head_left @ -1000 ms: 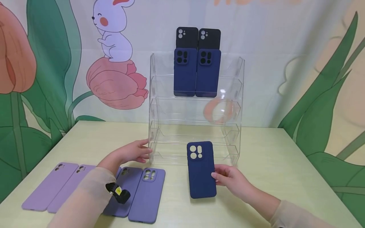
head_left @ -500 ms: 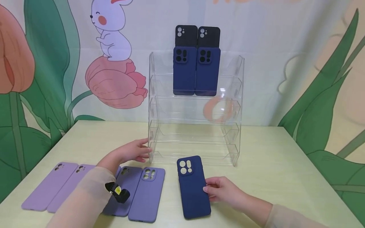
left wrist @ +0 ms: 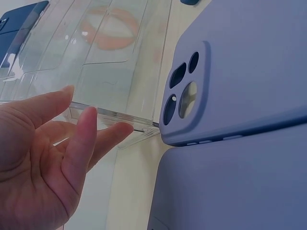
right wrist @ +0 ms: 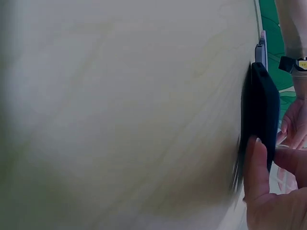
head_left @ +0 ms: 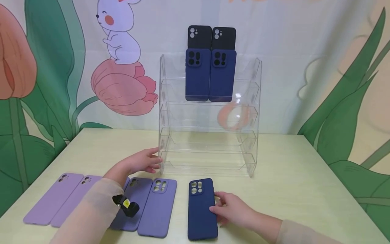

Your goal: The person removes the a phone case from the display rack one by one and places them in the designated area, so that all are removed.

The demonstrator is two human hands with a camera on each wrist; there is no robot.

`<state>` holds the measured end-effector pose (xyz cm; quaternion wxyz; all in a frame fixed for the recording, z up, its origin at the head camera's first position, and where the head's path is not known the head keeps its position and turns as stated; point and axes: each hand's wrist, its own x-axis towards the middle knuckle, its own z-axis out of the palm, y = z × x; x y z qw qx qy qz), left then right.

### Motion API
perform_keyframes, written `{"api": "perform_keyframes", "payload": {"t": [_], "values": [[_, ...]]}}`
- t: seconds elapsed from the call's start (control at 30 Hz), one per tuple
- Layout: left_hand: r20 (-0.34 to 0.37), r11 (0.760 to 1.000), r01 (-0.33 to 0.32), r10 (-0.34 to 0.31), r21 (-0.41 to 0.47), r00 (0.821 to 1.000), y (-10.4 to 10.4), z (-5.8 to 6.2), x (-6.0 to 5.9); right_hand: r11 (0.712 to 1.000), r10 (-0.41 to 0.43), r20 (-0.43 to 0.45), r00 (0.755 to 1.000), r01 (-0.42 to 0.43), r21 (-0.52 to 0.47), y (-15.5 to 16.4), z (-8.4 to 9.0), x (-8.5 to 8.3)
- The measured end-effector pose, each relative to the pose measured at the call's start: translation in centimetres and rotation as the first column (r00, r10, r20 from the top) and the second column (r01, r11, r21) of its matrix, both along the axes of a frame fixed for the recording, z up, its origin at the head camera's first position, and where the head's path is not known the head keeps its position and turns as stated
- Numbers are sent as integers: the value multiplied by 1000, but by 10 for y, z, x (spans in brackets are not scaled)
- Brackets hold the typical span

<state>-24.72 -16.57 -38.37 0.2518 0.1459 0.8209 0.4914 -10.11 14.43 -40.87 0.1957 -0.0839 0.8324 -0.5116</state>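
Note:
In the head view my right hand [head_left: 233, 210] pinches a navy blue phone case [head_left: 201, 213] by its right edge. The case lies low over the table near its front, camera cutouts at the far end; the right wrist view shows the dark case [right wrist: 261, 105] edge-on, close to the tabletop. My left hand [head_left: 141, 162] rests its fingertips against the left side of a clear tiered display stand [head_left: 207, 159]. In the left wrist view the fingers of the left hand [left wrist: 57, 143] are extended at the stand's edge. Just right of the navy case's gap lies a purple-blue phone case [head_left: 156, 210].
Several lilac and purple phone cases [head_left: 53, 200] lie in a row at the front left, partly hidden by my left forearm. Two navy cases [head_left: 197, 81] stand on the upper tier, with two black cases [head_left: 223, 38] behind. A printed curtain [head_left: 283, 67] hangs behind the table [head_left: 292, 176].
My right hand has brought the navy phone case toward the table's front and leftward, lowering it beside the purple row. The left hand stays at the stand.

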Motion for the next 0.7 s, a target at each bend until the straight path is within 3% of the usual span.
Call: {"api": "perform_keyframes", "payload": {"t": [0.17, 0.5, 0.7], "values": [[0, 1000, 3, -3, 13, 1000, 2, -1, -1, 989, 97, -49, 994, -90, 121, -6, 3, -4], [-16, 1000, -2, 2, 15, 1000, -1, -2, 0, 956, 158, -60, 986, -138, 260, -27, 4, -18], [-8, 1000, 6, -6, 20, 1000, -1, -1, 0, 914, 234, -69, 970, -195, 355, -38, 4, -19]]}}
